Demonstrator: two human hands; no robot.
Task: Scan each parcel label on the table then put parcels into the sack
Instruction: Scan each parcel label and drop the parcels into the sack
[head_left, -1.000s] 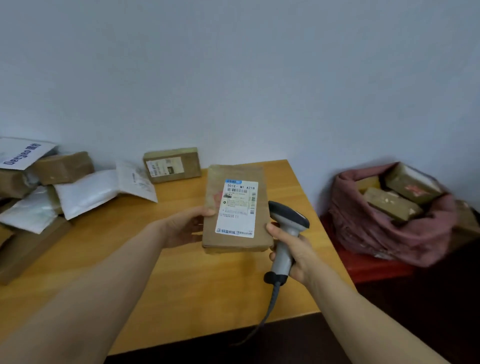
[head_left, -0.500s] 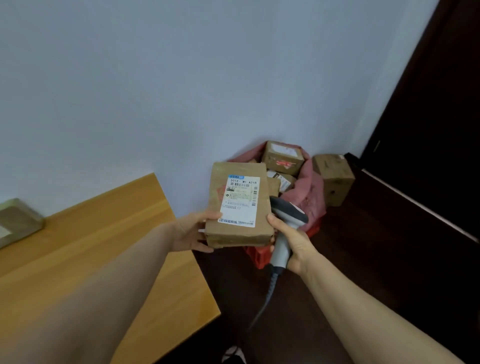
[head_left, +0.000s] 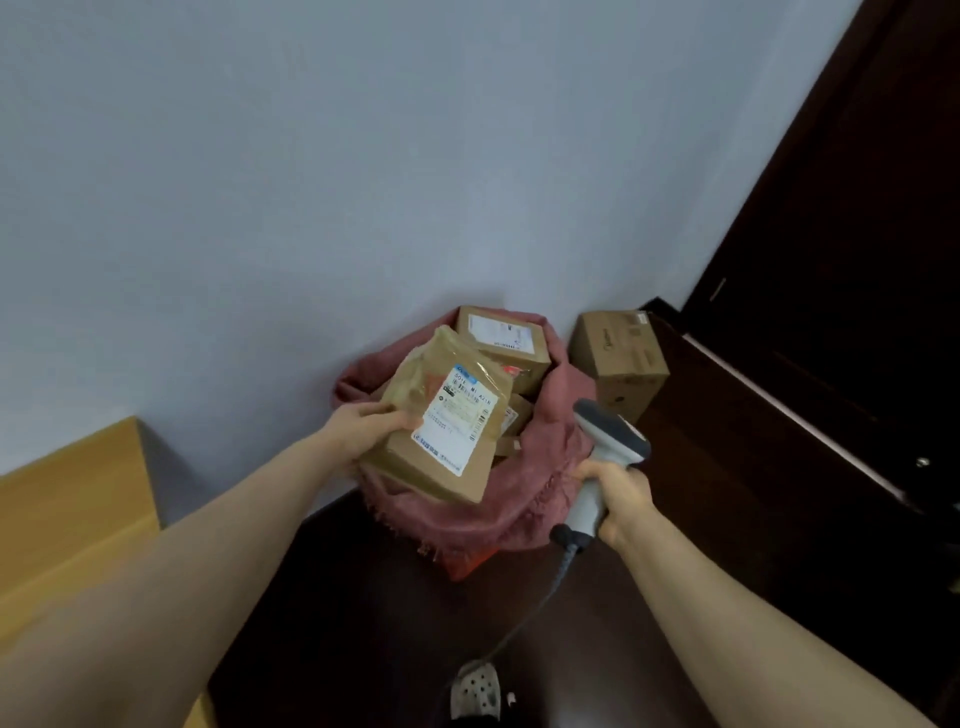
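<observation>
1. Left hand (head_left: 363, 434) gripped the brown parcel (head_left: 415, 457) by its left edge, thumb on the front face, fingers curled behind it.
2. Left arm was stretched forward, holding the parcel tilted just above the open mouth of the sack (head_left: 524, 504). The parcel was not touching the sack as far as could be seen.
3. The white label (head_left: 460, 421) on the parcel faced up toward the camera.
4. Right hand (head_left: 621, 499) was wrapped tight around the handle of the grey scanner (head_left: 605, 457), just right of the sack, with the scanner head up and angled toward the sack.
5. Right arm was extended forward, and the cable (head_left: 540, 608) hung from the handle base down to the floor in front of the sack.
6. Other parcels (head_left: 506, 338) lay inside the sack, behind the held parcel.
7. A cardboard box (head_left: 621, 364) stood on the floor just right of the sack, against the wall.
8. The wooden table (head_left: 72, 509) corner was well left of the sack.
9. A shoe (head_left: 475, 691) showed on the dark floor in front of the sack.
</observation>
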